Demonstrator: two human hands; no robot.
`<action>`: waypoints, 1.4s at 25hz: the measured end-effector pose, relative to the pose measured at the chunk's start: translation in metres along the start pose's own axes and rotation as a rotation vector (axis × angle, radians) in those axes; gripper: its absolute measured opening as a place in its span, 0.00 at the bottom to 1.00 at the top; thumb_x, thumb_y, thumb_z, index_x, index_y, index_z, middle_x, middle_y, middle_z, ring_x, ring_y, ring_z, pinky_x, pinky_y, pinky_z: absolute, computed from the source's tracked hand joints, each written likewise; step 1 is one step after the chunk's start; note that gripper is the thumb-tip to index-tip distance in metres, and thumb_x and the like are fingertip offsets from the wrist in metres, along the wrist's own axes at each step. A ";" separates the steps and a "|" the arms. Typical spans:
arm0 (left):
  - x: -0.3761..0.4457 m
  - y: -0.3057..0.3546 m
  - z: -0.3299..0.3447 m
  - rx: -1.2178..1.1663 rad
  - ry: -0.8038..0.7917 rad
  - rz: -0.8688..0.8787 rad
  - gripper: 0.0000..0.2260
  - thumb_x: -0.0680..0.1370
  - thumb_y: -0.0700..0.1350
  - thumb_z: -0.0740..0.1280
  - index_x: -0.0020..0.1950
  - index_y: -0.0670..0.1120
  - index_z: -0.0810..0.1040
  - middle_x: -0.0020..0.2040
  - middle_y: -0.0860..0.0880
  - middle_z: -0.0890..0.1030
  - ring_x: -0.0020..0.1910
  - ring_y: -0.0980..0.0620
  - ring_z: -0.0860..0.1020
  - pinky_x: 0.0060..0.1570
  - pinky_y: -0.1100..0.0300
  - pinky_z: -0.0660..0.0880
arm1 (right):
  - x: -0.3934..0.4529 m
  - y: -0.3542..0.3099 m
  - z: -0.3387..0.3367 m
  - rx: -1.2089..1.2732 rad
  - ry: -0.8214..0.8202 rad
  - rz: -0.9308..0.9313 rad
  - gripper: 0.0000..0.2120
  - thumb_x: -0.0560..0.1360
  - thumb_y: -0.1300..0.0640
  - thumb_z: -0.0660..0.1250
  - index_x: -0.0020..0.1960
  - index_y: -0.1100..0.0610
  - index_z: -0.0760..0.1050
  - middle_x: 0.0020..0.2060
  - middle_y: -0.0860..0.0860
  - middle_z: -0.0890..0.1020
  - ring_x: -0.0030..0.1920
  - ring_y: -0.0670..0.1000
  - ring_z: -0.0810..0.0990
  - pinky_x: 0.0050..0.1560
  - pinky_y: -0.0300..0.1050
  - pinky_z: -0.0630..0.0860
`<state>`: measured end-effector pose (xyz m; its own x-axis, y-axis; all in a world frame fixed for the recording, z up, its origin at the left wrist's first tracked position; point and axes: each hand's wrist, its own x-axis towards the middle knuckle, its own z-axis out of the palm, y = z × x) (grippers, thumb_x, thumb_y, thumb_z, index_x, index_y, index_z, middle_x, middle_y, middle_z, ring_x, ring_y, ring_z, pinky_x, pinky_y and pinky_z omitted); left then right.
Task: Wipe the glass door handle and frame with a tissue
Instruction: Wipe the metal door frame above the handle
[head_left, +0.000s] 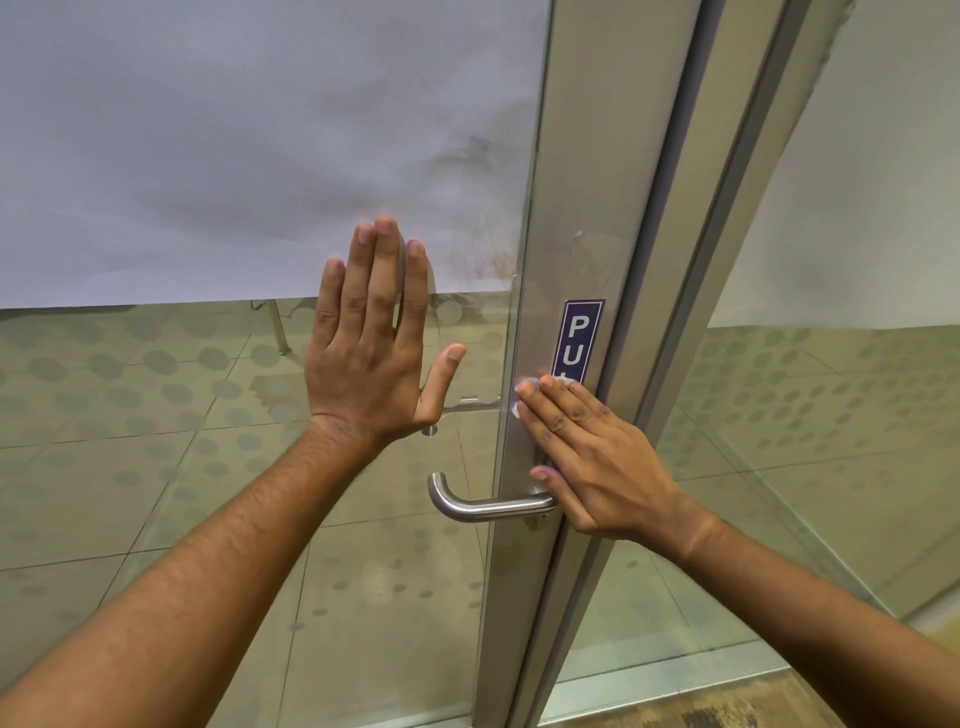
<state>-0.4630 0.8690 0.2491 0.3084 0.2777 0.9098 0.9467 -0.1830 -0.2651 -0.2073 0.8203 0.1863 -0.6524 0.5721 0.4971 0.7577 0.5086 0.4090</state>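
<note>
Frosted glass door (234, 156), metal frame (587, 208), spotted tiled floor (156, 467) beyond.

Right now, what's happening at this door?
A person is wiping the metal door frame. The right hand presses a tissue flat against the frame, just above the lever handle and over the bottom of the blue sign. The left hand rests open on the glass.

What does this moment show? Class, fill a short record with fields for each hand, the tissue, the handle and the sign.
left hand: flat on the glass, fingers straight
right hand: presses the tissue against the frame
tissue: mostly hidden under the fingers
handle: lever, below the right hand, untouched
sign: blue, lower part covered
</note>
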 end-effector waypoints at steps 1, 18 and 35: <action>0.000 0.000 0.000 0.000 0.002 -0.005 0.40 0.80 0.61 0.57 0.82 0.39 0.46 0.79 0.35 0.52 0.81 0.44 0.41 0.79 0.47 0.41 | -0.004 0.003 -0.001 -0.021 -0.024 -0.011 0.30 0.82 0.45 0.49 0.78 0.63 0.58 0.78 0.59 0.57 0.80 0.56 0.52 0.79 0.53 0.50; 0.000 0.000 -0.002 -0.012 -0.007 -0.005 0.40 0.80 0.61 0.57 0.82 0.39 0.44 0.79 0.36 0.51 0.81 0.45 0.38 0.80 0.47 0.42 | 0.005 -0.020 0.003 0.111 0.126 0.242 0.32 0.81 0.47 0.53 0.78 0.64 0.54 0.79 0.61 0.54 0.80 0.58 0.50 0.79 0.52 0.49; 0.001 0.001 -0.002 -0.027 0.001 0.003 0.40 0.80 0.61 0.58 0.81 0.38 0.46 0.79 0.35 0.50 0.81 0.43 0.39 0.80 0.46 0.42 | 0.052 -0.017 -0.014 0.164 0.301 0.309 0.34 0.81 0.50 0.59 0.77 0.68 0.50 0.78 0.62 0.48 0.79 0.63 0.49 0.79 0.58 0.49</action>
<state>-0.4625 0.8669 0.2503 0.3110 0.2760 0.9095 0.9430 -0.2090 -0.2590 -0.2540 0.8329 0.2157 -0.3433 0.5128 0.7869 0.8871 0.4522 0.0923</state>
